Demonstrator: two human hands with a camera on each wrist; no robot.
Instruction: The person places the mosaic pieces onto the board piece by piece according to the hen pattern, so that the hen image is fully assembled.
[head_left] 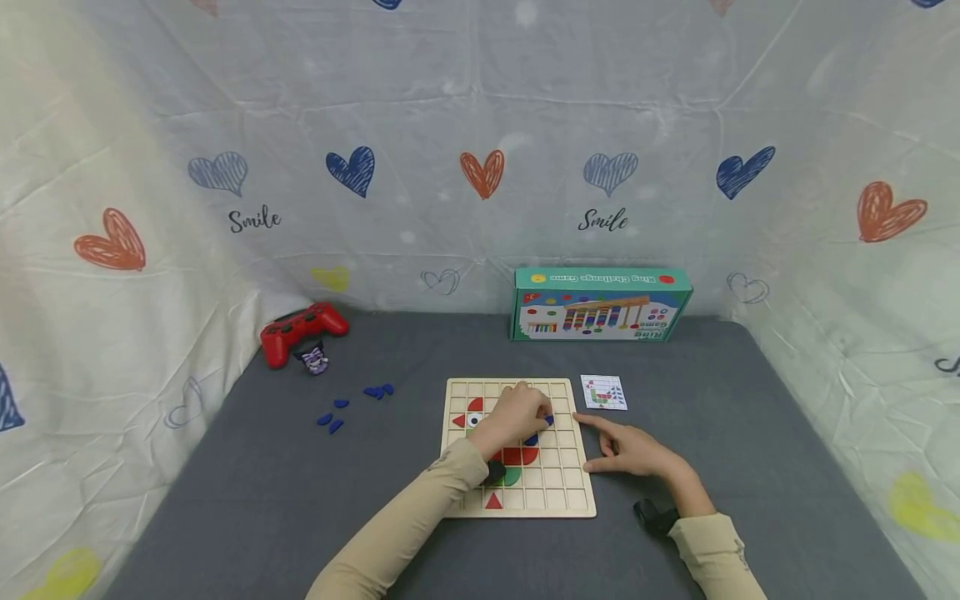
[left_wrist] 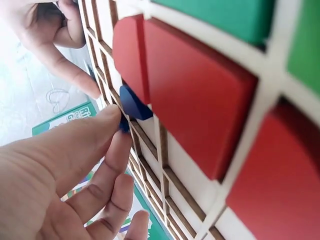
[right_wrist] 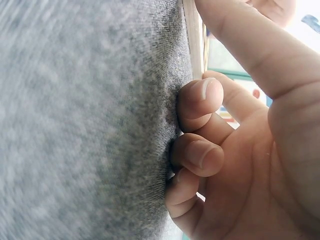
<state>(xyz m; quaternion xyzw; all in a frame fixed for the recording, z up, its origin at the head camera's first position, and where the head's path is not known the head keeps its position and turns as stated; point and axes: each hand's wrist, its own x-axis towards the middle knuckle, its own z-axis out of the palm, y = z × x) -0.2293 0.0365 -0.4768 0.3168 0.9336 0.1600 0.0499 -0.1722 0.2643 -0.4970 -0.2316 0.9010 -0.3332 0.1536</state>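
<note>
A wooden grid board (head_left: 579,502) lies on the grey cloth. My left hand (head_left: 516,414) reaches over it, pinching a small blue piece (left_wrist: 125,124) between thumb and index finger at a cell toward the board's right side. Another blue piece (head_left: 532,440) sits just nearer to me, beside the red pieces (head_left: 517,457). A green piece (head_left: 513,476) and a red triangle (head_left: 492,501) lie below those. Farther left is an eye-marked tile (head_left: 474,420). My right hand (head_left: 633,450) touches the board's right edge with index fingertip and thumb, its other fingers loosely bent.
Several loose blue pieces (head_left: 341,403) lie on the cloth left of the board. A pattern card (head_left: 603,392) is beyond its right corner. Farther back stand a green game box (head_left: 602,305) and a red game controller (head_left: 303,332), with a small purple figure (head_left: 315,360) beside it.
</note>
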